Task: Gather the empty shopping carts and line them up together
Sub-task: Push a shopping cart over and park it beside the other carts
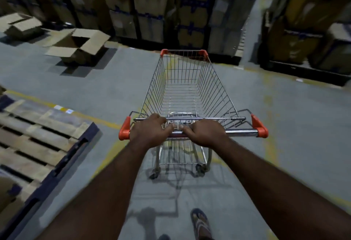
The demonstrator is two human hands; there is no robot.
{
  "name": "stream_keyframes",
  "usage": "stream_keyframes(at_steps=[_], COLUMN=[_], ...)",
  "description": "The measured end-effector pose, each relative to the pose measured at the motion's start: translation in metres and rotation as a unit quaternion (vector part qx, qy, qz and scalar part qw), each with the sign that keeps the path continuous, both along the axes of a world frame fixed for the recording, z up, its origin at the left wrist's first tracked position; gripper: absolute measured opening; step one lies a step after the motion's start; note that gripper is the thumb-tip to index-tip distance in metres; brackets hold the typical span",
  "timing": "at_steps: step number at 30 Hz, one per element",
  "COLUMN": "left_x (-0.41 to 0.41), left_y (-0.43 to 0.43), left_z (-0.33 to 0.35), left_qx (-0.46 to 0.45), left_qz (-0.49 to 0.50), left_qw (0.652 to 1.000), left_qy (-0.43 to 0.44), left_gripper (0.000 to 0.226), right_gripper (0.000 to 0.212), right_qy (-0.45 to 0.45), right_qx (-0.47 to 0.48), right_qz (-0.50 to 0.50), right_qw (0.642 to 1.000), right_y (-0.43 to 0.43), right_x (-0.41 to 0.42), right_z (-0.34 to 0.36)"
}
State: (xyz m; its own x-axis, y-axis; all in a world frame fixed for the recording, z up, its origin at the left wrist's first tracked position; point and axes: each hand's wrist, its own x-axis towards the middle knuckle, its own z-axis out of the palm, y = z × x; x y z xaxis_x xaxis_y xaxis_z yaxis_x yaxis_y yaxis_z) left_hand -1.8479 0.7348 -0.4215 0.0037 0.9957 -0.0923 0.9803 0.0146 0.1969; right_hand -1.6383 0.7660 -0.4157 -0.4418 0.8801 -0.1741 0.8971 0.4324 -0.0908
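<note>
Grip: left grip (150,129) and right grip (206,133), both curled round the handle bar (241,131) of one empty shopping cart (187,95), centre, nose to 12 o'clock. Risk, I judge: a left swing snags a wheel on the wooden pallet (38,135) at 9 or the open carton (77,46) at 11. Open floor (284,116) at 2; stacked boxes (152,7) close off 12.

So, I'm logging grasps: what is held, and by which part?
Left grip and right grip hold the shopping cart by its handle bar, side by side.
</note>
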Motion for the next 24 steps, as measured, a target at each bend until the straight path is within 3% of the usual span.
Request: stream_keyframes(at_steps=[5,11,16,21,24], left_x=[0.013,0.041,0.073,0.109,0.131], left_y=[-0.002,-0.007,-0.019,-0.026,-0.034], left_z=[0.002,0.004,0.009,0.008,0.008], left_qx=[-0.006,0.002,0.013,0.019,0.035], left_qz=[-0.073,-0.153,-0.227,-0.291,-0.336], left_qw=[0.997,0.988,0.97,0.955,0.941], left_qy=[-0.002,0.033,0.085,0.059,0.038], left_gripper=[0.08,0.066,0.075,0.076,0.063], right_gripper=[0.077,0.078,0.082,0.081,0.077], right_qy=[0.003,0.002,-0.002,-0.01,-0.01], right_qx=[0.009,0.025,0.031,0.051,0.062], right_qz=[-0.073,-0.143,-0.204,-0.241,-0.271], right_qw=[0.997,0.989,0.979,0.969,0.96], right_y=[-0.033,-0.072,-0.101,-0.129,-0.147], right_x=[0.015,0.039,0.065,0.099,0.121], right_z=[0.001,0.001,-0.006,-0.007,-0.007])
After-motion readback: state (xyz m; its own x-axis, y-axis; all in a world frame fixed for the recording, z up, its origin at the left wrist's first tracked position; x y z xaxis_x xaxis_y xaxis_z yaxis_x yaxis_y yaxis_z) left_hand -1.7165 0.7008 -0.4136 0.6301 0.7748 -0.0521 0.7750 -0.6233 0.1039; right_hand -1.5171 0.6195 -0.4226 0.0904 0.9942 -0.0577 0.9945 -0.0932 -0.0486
